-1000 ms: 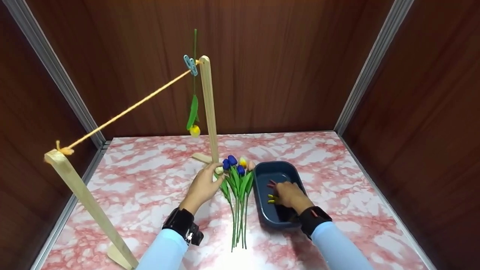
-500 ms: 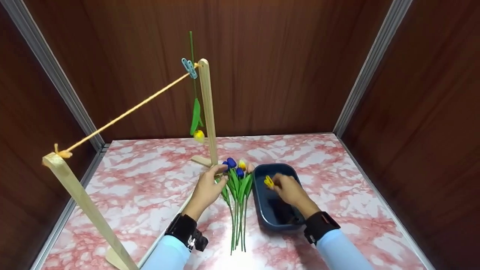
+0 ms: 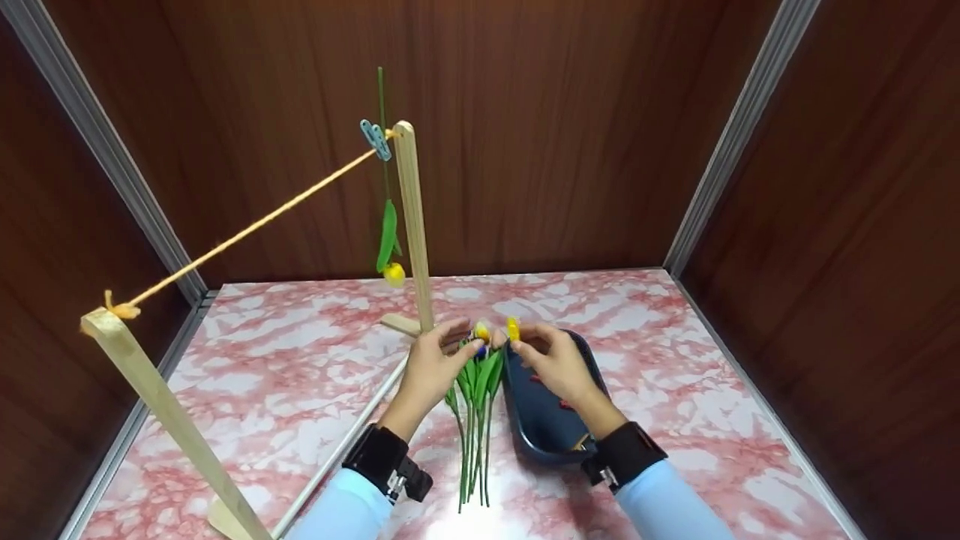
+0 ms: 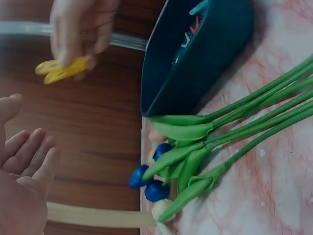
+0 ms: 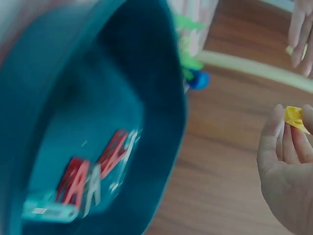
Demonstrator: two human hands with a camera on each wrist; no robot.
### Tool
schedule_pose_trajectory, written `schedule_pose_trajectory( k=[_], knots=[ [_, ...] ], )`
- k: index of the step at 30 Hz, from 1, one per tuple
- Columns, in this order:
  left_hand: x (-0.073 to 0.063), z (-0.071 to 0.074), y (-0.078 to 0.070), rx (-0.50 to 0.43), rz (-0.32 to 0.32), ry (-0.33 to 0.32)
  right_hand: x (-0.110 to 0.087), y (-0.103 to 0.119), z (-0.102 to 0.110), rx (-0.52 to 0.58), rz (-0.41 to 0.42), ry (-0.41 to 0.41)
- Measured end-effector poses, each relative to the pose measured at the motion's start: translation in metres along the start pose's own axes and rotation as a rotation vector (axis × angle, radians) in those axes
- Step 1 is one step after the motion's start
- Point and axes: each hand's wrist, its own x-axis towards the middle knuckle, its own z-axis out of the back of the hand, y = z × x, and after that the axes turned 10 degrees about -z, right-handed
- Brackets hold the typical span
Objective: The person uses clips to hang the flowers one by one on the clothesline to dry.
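Note:
My right hand [image 3: 559,364] pinches a yellow clothespin [image 3: 513,328] between thumb and fingers, above the near-left rim of the dark blue basin [image 3: 525,435]. The left wrist view shows this clothespin [image 4: 61,70] with its two prongs pointing away from the hand. My left hand [image 3: 435,364] hovers over the heads of several artificial tulips [image 3: 480,375], fingers loosely bent, with nothing in its grasp in the left wrist view. Blue, yellow-white and pale pink blooms show there, partly covered by the left hand in the head view. The green stems lie together, pointing toward me.
An orange cord [image 3: 255,225] runs between two wooden posts [image 3: 415,225] at left. A blue clothespin [image 3: 375,140] holds a yellow tulip [image 3: 394,274] head-down on it. Inside the basin lie red clothespins [image 5: 73,181], with pale and teal ones beside them. A white rod [image 3: 345,442] joins the posts' bases.
My right hand has lifted the yellow clothespin out of the basin and carried it left, toward the left hand. The left hand has shifted slightly right over the tulip heads.

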Motion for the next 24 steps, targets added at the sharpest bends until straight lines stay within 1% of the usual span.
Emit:
schedule_pose_trajectory(
  k=[2, 6, 8, 10, 13, 16, 20, 24],
  knots=[
    [-0.001, -0.003, -0.004, -0.014, -0.012, 0.002, -0.001, 0.007, -0.007, 0.035, 0.034, 0.026],
    [0.001, -0.008, -0.012, -0.103, -0.012, -0.01, -0.003, 0.021, -0.019, 0.103, 0.074, 0.064],
    [0.002, -0.01, -0.015, -0.131, -0.005, -0.03, -0.003, 0.025, -0.023, 0.135, 0.079, 0.071],
    [0.003, -0.01, -0.017, -0.133, 0.0, -0.064, -0.003, 0.028, -0.026, 0.17, 0.085, 0.075],
    [0.003, -0.009, -0.019, -0.121, 0.01, -0.121, -0.002, 0.03, -0.03, 0.206, 0.092, 0.078],
    [0.004, -0.007, -0.02, -0.144, 0.031, -0.17, -0.002, 0.029, -0.032, 0.239, 0.103, 0.092],
    [0.004, -0.005, -0.021, -0.202, 0.056, -0.2, -0.003, 0.028, -0.034, 0.246, 0.117, 0.097],
    [0.004, -0.005, -0.023, -0.249, 0.07, -0.209, -0.003, 0.03, -0.035, 0.257, 0.122, 0.083]
  ],
)
